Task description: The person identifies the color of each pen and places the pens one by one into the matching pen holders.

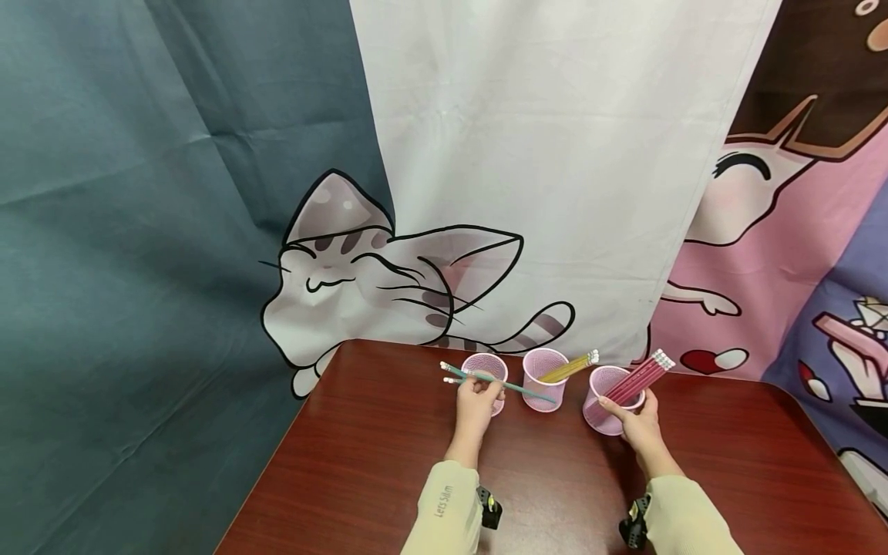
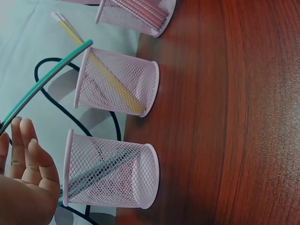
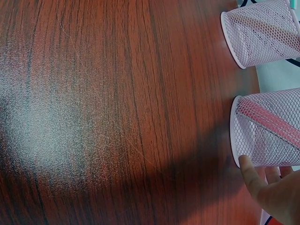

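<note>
My left hand (image 1: 479, 402) pinches a green pencil (image 1: 520, 388) and holds it sideways above the left pink mesh pencil cup (image 2: 112, 176). Through that cup's wall, more green pencils (image 2: 101, 171) show leaning inside. The middle pink mesh cup (image 1: 537, 365) stands upright with yellow pencils (image 1: 572, 366) tilted to the right; the held pencil's far end passes in front of it. Around the right mesh cup (image 1: 602, 420), with its reddish-pink pencils (image 1: 641, 376), my right hand (image 1: 645, 433) grips with thumb and fingers on opposite sides. Some right fingers are hidden behind the cup.
The three cups stand in a row near the back edge of a reddish-brown wooden table (image 1: 347, 455). Right behind them hangs a cloth backdrop (image 1: 555, 154) printed with cartoon figures. A black wrist device (image 1: 489, 509) sits on the left sleeve.
</note>
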A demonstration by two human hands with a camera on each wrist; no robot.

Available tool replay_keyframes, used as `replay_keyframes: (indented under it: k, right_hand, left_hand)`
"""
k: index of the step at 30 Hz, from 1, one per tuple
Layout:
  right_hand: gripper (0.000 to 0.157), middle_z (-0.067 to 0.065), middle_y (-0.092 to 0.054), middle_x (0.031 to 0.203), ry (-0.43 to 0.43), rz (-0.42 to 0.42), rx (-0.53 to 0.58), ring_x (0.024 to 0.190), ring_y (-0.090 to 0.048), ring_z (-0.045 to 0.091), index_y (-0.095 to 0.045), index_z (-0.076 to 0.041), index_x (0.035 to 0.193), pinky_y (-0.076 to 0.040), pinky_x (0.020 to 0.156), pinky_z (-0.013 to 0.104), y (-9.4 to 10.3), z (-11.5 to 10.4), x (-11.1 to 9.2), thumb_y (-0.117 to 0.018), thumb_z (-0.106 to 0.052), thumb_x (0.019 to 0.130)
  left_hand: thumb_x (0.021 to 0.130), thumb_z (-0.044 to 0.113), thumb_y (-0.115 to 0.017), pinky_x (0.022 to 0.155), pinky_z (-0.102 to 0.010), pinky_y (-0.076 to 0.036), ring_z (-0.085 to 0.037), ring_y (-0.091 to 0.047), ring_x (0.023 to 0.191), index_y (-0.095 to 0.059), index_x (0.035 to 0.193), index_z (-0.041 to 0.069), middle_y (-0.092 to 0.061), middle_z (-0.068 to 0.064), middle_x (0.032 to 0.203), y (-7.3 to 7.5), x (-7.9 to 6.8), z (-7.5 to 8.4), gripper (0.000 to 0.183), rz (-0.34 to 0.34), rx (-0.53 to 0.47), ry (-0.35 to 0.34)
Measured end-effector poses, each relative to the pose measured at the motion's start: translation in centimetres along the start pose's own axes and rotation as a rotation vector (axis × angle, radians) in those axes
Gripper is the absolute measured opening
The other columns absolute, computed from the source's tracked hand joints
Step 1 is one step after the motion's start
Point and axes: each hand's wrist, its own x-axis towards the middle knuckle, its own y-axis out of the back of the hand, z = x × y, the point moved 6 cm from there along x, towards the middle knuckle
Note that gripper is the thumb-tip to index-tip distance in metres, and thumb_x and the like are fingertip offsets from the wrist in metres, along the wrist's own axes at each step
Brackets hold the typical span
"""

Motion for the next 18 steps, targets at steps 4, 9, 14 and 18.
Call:
replay_keyframes:
  k: [4, 9, 14, 18]
  right_hand:
    - [0.111, 0.018, -0.023, 0.140, -0.006, -0.001, -0.002, 0.109, -0.039, 0.031, -0.005, -0.017, 0.146, -0.045, 0.059, 0.032, -0.2, -1.2, -1.0, -0.078, -0.046, 0.068]
    - [0.109, 0.016, -0.025, 0.139, -0.010, 0.001, 0.005, 0.108, -0.039, 0.028, -0.006, -0.017, 0.146, -0.045, 0.059, 0.031, -0.2, -2.0, -1.6, -0.078, -0.045, 0.069]
    - [0.112, 0.016, -0.025, 0.139, 0.017, 0.017, 0.009, 0.111, -0.039, 0.030, -0.007, -0.020, 0.146, -0.045, 0.060, 0.032, 0.0, 0.5, 0.5, -0.079, -0.049, 0.066]
    - [0.111, 0.015, -0.026, 0.138, 0.019, 0.021, 0.006, 0.109, -0.040, 0.030, -0.008, -0.020, 0.146, -0.045, 0.060, 0.032, 0.1, 0.6, 0.5, -0.079, -0.049, 0.065]
  left_hand:
    - [0.078, -0.006, -0.056, 0.049, -0.016, -0.041, -0.005, -0.056, 0.055, -0.054, 0.084, -0.011, -0.061, -0.017, 0.068, 0.3, -0.7, 2.0, 0.008, 0.009, -0.024, 0.004]
    - [0.081, -0.004, -0.057, 0.050, -0.017, -0.042, -0.005, -0.058, 0.057, -0.054, 0.088, -0.011, -0.061, -0.034, 0.085, 0.8, -0.8, 2.6, 0.010, 0.032, -0.058, -0.009]
    - [0.082, -0.004, -0.058, 0.050, -0.017, -0.042, -0.012, -0.061, 0.060, -0.052, 0.090, -0.014, -0.063, -0.024, 0.078, 1.4, -0.8, 3.0, 0.014, 0.093, -0.088, -0.037]
    - [0.082, -0.005, -0.058, 0.049, -0.018, -0.042, -0.016, -0.062, 0.062, -0.049, 0.090, -0.016, -0.063, -0.024, 0.077, 1.9, -0.7, 3.3, 0.016, 0.124, -0.109, -0.059]
